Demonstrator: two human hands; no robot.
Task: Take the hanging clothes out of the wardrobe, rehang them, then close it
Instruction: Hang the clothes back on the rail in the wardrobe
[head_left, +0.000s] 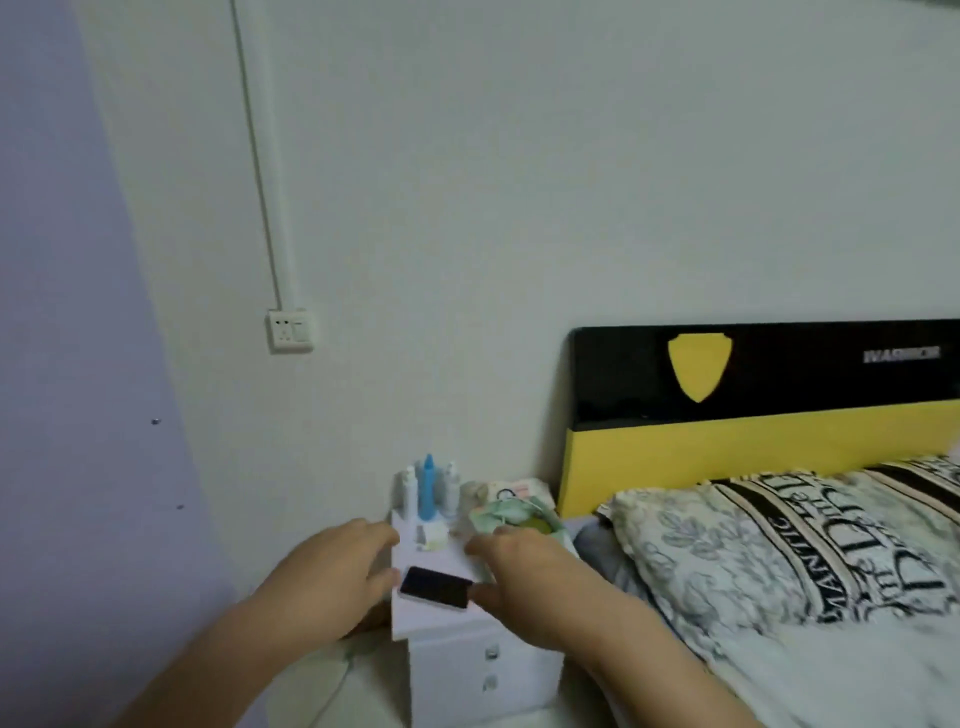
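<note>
1. The wall (519, 182) fills most of the frame, pale and plain, with a lilac panel (62, 312) running down the left edge. No wardrobe or hanging clothes show anywhere in this view.
2. Lower right, the bed (831, 675) comes in, with a patterned pillow (779, 545) lying against a black and yellow headboard (753, 415).
3. Bottom centre, a white nightstand (467, 649) stands between the wall and the bed, two drawer knobs showing on its front.
4. The left hand (332, 577) reaches in from the lower left, fingers (379, 535) loosely spread over the nightstand's left edge, holding nothing I can make out.
5. The right hand (524, 577) comes in from the lower right, fingers (483, 545) relaxed and slightly apart, thumb just beside the phone.
6. A dark phone (435, 587) lies flat on the nightstand top between the two hands.
7. Behind it, at the nightstand's back edge, small bottles (428, 493) stand upright, one blue, beside a crumpled packet (514, 514).
8. Left of centre, a wall socket (291, 330) sits under a thin conduit (257, 156) running up the wall.
</note>
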